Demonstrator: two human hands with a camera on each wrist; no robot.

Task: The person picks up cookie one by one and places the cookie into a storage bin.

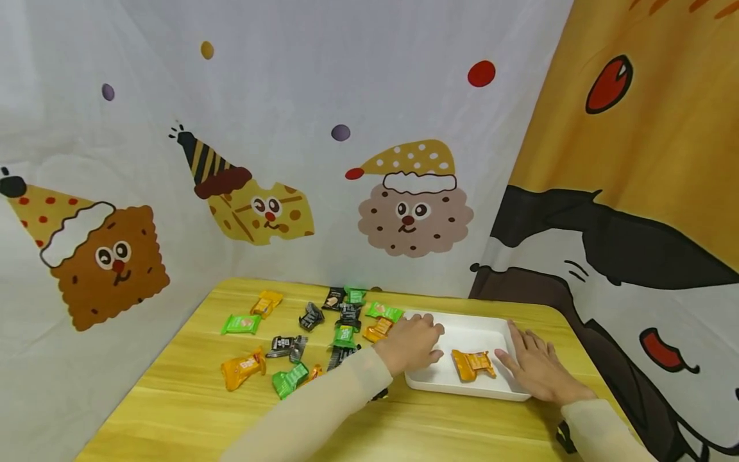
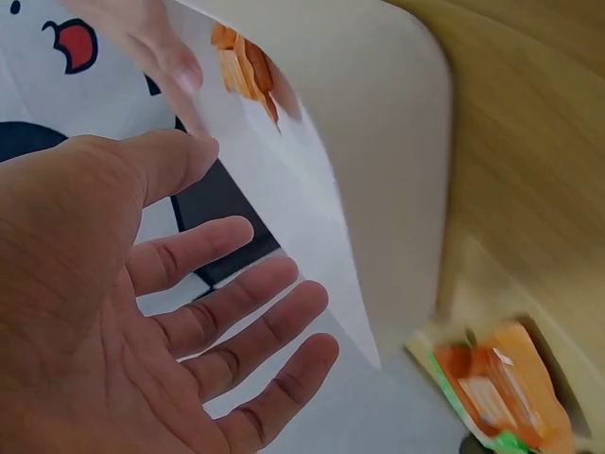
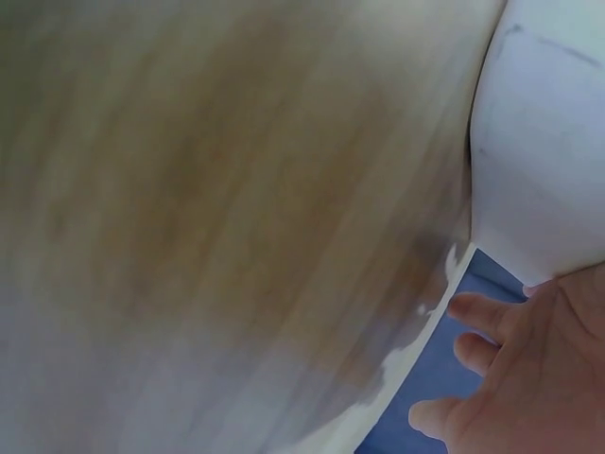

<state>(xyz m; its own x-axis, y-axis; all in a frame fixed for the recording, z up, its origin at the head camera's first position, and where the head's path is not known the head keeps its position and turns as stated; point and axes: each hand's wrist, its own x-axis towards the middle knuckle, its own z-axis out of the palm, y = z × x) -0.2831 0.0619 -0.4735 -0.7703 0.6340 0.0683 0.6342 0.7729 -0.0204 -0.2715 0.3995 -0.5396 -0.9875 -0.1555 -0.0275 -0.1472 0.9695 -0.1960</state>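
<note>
A white tray [image 1: 462,328] lies on the table's right part, with one orange wrapped snack [image 1: 473,364] in it. My left hand [image 1: 408,343] is above the tray's left edge. In the left wrist view that hand [image 2: 227,331] has its fingers apart and nothing in its grasp, the tray [image 2: 397,151] beyond it. Along the tray's right side my right hand [image 1: 539,367] rests with fingers extended, its thumb reaching over the rim. The right wrist view catches part of this hand [image 3: 539,369] beside the tray's white outer wall [image 3: 539,142].
Several wrapped snacks are scattered left of the tray: an orange one [image 1: 244,369], a green one [image 1: 241,324], a black one [image 1: 312,317]. Some lie close together near my left hand. A printed cloth [image 1: 277,83] hangs behind the yellow wooden table [image 1: 173,385].
</note>
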